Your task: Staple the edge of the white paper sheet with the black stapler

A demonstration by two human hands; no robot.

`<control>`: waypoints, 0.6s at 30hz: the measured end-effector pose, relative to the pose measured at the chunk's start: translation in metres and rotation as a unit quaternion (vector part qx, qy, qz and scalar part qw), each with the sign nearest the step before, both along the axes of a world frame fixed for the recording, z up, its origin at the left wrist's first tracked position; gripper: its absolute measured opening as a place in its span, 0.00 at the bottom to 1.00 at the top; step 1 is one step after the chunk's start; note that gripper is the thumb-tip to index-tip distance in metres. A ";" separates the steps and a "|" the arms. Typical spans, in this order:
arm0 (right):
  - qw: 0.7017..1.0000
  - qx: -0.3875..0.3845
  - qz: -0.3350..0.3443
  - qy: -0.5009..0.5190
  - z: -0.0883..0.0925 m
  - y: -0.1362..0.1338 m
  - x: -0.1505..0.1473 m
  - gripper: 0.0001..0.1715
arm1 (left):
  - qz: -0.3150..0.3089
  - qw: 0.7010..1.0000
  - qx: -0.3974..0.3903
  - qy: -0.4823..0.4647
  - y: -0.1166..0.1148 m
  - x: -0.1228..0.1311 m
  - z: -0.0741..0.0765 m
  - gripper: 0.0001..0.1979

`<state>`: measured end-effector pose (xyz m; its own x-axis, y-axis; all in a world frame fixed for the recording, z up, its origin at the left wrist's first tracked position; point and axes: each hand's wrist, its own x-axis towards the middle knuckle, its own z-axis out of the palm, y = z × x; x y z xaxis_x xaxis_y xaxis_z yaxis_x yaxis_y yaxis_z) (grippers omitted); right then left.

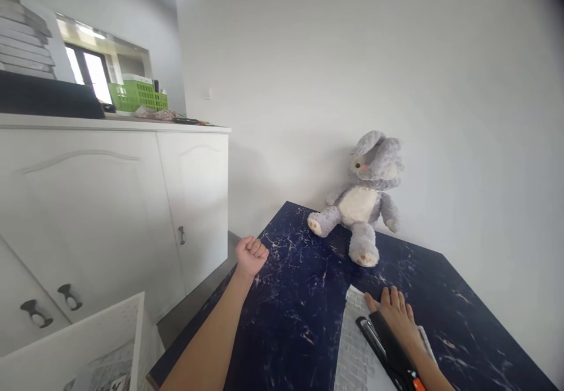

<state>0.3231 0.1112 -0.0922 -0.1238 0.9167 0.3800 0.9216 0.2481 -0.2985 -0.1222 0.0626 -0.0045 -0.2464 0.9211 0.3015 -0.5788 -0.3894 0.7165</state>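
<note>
My left hand [252,256] is curled into a fist above the left edge of the dark blue marble-patterned table [299,303], and no object shows in it. My right hand [399,317] lies flat, fingers stretched out, at the top of a grey brick-patterned sheet [348,350] on the table. Beside that hand and partly under the wrist, a long black tool [390,350] with a silver strip and an orange part rests on the sheet; its exact kind is unclear. A grey plush rabbit [359,203] with a cream belly sits at the table's back edge, against the wall.
To the left stands a white cabinet [110,203] with a green basket [138,96] on top. In front of it, at lower left, a white bin [138,332] holds patterned wrappings. A plain wall [462,114] closes off the back of the table.
</note>
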 end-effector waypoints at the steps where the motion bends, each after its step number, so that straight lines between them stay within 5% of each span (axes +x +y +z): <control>1: 1.000 -0.010 -0.010 -0.001 0.002 0.000 -0.018 0.40 | 0.002 1.000 -0.004 0.003 0.000 0.000 0.000 0.32; 11: 0.982 -0.118 0.096 -0.108 0.048 -0.002 -0.234 0.41 | -0.020 1.000 -0.004 -0.016 0.009 -0.001 -0.015 0.30; 14: 0.981 -0.101 0.138 -0.090 0.057 -0.009 -0.264 0.38 | -0.021 1.000 -0.010 -0.005 0.009 0.000 -0.013 0.30; 18: 0.970 -0.077 0.215 -0.082 0.060 -0.030 -0.263 0.32 | -0.023 0.999 -0.023 0.004 0.005 0.004 -0.007 0.32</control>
